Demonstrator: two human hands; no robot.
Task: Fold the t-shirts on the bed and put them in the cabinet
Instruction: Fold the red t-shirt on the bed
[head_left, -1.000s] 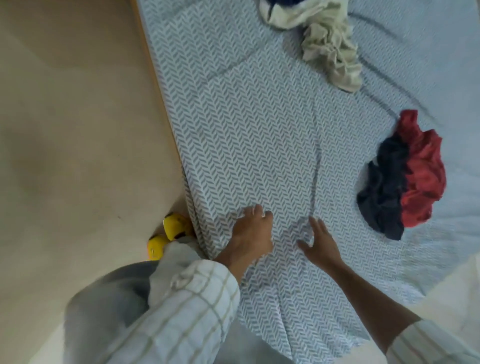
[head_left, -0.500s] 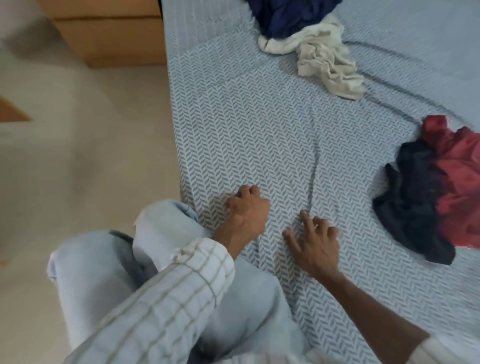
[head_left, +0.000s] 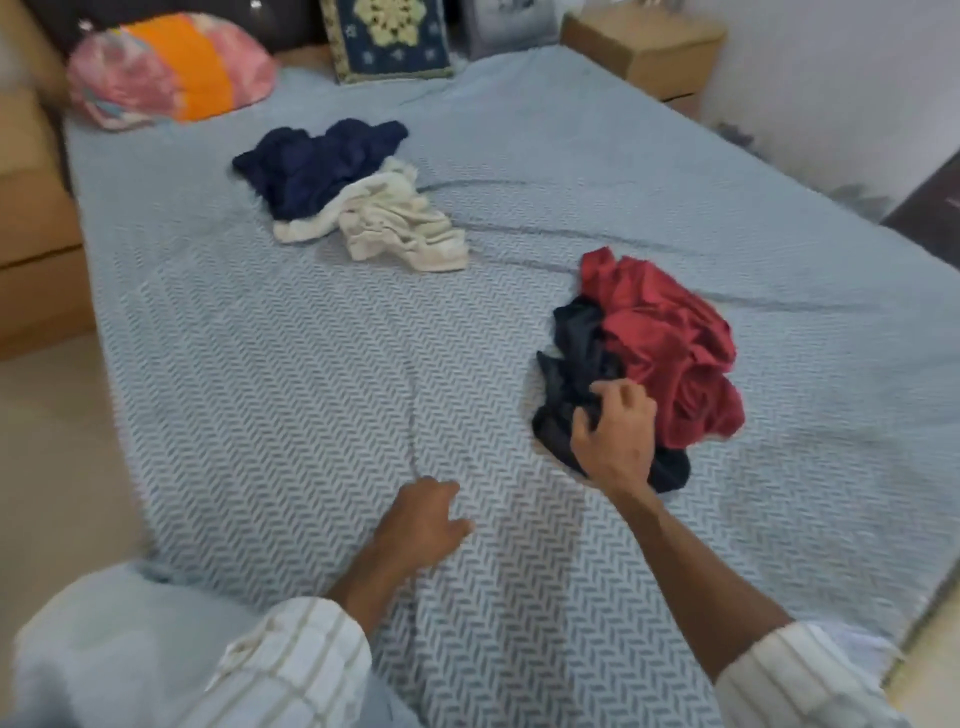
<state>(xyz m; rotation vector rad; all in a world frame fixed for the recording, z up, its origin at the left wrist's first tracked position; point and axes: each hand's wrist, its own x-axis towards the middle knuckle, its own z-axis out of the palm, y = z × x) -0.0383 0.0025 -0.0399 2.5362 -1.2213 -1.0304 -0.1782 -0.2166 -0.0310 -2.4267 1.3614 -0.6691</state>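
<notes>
Right hand (head_left: 613, 439) grips the crumpled dark navy t-shirt (head_left: 571, 364) beside the red one (head_left: 670, 343) on the bed (head_left: 260, 364); left hand (head_left: 421, 522) rests loosely curled. We judge nothing folded yet.

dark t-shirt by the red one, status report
Right hand grips dark t-shirt. Left hand rests on bed. Red t-shirt bunched against it.

Person wears a long-sleeved shirt in white or cream with a thin tan windowpane check; both cuffs are pushed back, leaving the forearms bare. Left sleeve (head_left: 291, 670) shows crossing check lines and a creased cuff edge; right sleeve (head_left: 800, 680) shows mainly parallel tan stripes. Light blue trousers, possibly denim, cover the knee (head_left: 119, 639); detail blurred.
</notes>
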